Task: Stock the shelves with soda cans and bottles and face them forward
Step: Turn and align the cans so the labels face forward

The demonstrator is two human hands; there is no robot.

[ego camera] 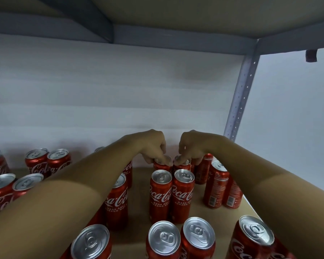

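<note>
Seen from a head-worn camera looking into a shelf bay, two bare arms reach forward over rows of red cola cans standing upright on a pale wooden shelf board (138,193). At the back of the shelf, near the white rear wall (110,90), the left hand (153,146) curls its fingertips around the silver top rim of one back can (162,164), gripping it from above. The right hand (192,146) does the same with the neighbouring back can (182,164); the two cans stand side by side, touching or nearly so. Directly in front of them stands a pair of cans (171,195) with their white script logos facing the viewer. To the right, a few cans (216,186) show their printed back panels with barcodes instead. More cans stand at the left (48,163), partly hidden behind the left forearm, and three silver tops (181,238) fill the near edge of the view. A grey metal upright (241,94) with a line of holes rises at the right, under the shelf above (176,14).
</note>
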